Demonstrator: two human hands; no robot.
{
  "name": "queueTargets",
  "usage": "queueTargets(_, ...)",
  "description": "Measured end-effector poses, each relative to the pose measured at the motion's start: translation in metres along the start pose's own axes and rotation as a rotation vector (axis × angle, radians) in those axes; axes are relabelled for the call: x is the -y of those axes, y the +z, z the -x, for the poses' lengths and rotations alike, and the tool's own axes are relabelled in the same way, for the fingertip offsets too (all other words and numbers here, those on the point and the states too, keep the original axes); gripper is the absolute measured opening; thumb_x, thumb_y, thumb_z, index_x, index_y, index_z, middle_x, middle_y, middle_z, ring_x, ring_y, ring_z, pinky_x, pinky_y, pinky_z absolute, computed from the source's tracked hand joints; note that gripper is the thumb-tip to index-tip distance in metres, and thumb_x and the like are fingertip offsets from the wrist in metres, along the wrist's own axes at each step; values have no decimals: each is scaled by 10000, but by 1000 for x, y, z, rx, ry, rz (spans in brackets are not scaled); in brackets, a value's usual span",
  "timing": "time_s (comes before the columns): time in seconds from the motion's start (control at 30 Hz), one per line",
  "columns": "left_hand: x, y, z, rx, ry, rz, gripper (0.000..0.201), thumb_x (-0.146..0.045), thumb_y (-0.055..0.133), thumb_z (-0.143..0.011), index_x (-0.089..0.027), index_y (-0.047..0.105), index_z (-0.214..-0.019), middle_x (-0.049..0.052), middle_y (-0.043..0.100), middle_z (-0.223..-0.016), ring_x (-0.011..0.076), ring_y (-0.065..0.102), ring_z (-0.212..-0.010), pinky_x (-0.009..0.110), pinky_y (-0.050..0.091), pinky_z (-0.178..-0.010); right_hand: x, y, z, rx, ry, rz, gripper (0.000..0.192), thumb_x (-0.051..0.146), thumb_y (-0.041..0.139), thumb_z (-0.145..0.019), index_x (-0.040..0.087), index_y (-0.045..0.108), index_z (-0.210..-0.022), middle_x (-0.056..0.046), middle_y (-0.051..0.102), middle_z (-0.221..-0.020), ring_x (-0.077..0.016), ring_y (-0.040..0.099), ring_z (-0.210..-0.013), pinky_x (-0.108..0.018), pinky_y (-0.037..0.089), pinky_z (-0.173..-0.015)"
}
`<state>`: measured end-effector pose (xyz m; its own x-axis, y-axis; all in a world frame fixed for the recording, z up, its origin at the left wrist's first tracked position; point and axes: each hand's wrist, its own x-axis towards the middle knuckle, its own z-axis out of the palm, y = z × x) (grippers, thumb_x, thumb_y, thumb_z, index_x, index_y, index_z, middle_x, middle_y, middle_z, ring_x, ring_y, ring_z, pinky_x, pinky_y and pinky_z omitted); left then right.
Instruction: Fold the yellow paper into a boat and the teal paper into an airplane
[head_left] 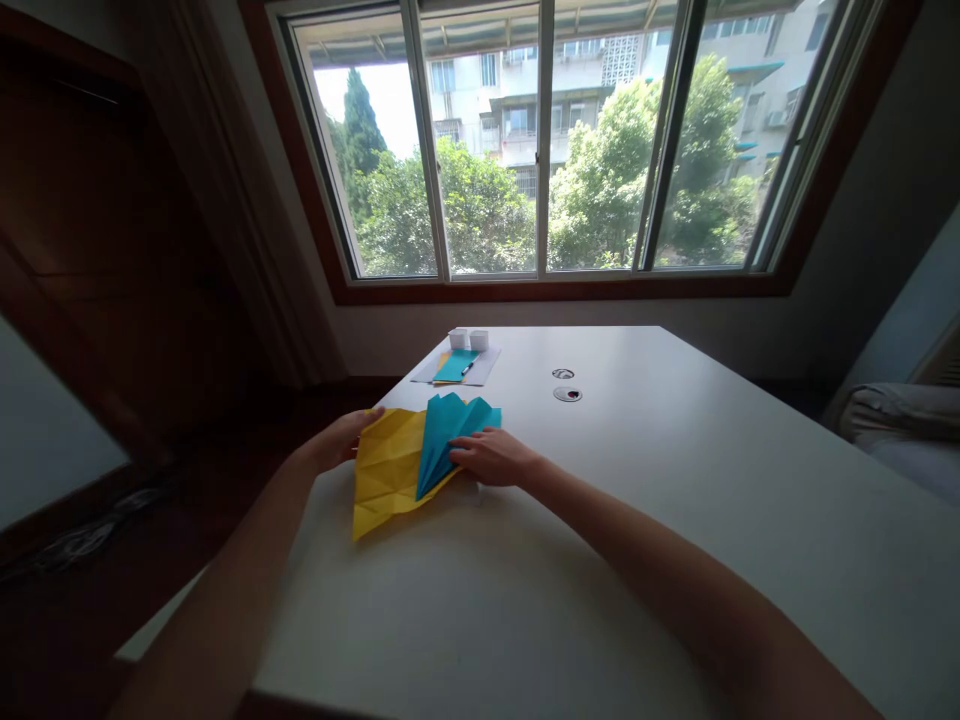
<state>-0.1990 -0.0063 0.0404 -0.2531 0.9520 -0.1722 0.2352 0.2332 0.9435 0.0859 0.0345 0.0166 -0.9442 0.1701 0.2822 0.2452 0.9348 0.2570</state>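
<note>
A creased yellow paper sheet [386,468] lies near the left edge of the white table [637,520]. On top of it rests a blue pleated paper fan [448,430], spread wide at its far end. My left hand [341,437] holds the yellow sheet's far left edge at the table's rim. My right hand [491,457] lies flat with its fingers pressing on the right side of the blue fan.
Farther back lie a grey sheet with blue and yellow papers and a pen [459,366], and two small white boxes [468,338]. Two round cable holes [567,393] sit mid-table. A large window [540,140] is behind; the floor drops off at left.
</note>
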Motion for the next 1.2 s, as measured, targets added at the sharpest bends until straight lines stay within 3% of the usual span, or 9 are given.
queueTargets(0.1,7,1,-4,49,99,-87,737,-364,805,-454,-164,505,-1097,96,616,-1036,282,608,-914,306,516,-674,3,0,4,7,43,-20,219,236,361,-900,194,523,-1042,-83,549,-1125,-183,593,-870,-314,453,-703)
queueTargets(0.27,8,10,-20,-381,249,-519,833,-275,689,-617,-167,275,-1332,108,587,-1088,267,582,-975,324,467,-807,8,-1,6,13,83,-56,271,342,374,-894,184,538,-1043,-91,527,-1084,-179,588,-815,-309,464,-671)
queueTargets(0.37,2,20,-26,-478,352,-778,717,-288,566,-734,-191,231,-1361,89,597,-1048,243,587,-956,320,439,-838,11,-1,8,5,62,-67,295,369,374,-891,173,546,-1030,-94,520,-1053,-177,574,-822,-312,461,-686)
queueTargets(0.57,-18,42,-10,-612,576,-1197,466,-284,453,-802,-195,438,-1259,136,488,-1208,327,446,-1114,463,344,-915,15,1,11,-7,100,-100,373,456,348,-887,189,535,-1069,-87,547,-1007,-193,561,-855,-334,451,-707)
queueTargets(0.63,-24,50,0,-517,545,-1214,414,-399,451,-804,-184,549,-1143,131,535,-1138,326,467,-1081,440,367,-893,16,2,10,0,130,-110,399,483,343,-882,184,542,-1057,-84,564,-972,-202,557,-863,-340,448,-708)
queueTargets(0.73,-27,63,11,-99,434,-1058,547,-578,468,-742,-160,585,-1076,89,628,-963,248,578,-887,307,450,-763,18,2,9,8,150,-119,419,493,338,-881,174,548,-1052,-90,575,-954,-207,549,-879,-340,444,-704)
queueTargets(0.83,-23,76,17,90,479,-1009,591,-613,532,-674,-173,586,-1064,67,647,-934,232,599,-816,279,459,-688,19,1,9,5,158,-121,444,499,336,-879,165,543,-1089,-99,579,-980,-213,545,-887,-338,445,-700)
queueTargets(1.0,-18,86,19,-43,517,-1134,452,-388,498,-765,-164,537,-1156,91,643,-993,234,602,-863,271,438,-721,24,1,10,2,206,-106,475,519,308,-877,182,538,-1122,-104,582,-1007,-234,536,-907,-370,436,-713)
queueTargets(1.2,-21,73,18,-232,461,-1163,629,-237,412,-789,-198,228,-1389,70,649,-938,209,615,-786,266,444,-684,28,-1,9,-11,270,-116,524,554,235,-881,202,574,-1070,-97,597,-973,-220,534,-898,-377,393,-751)
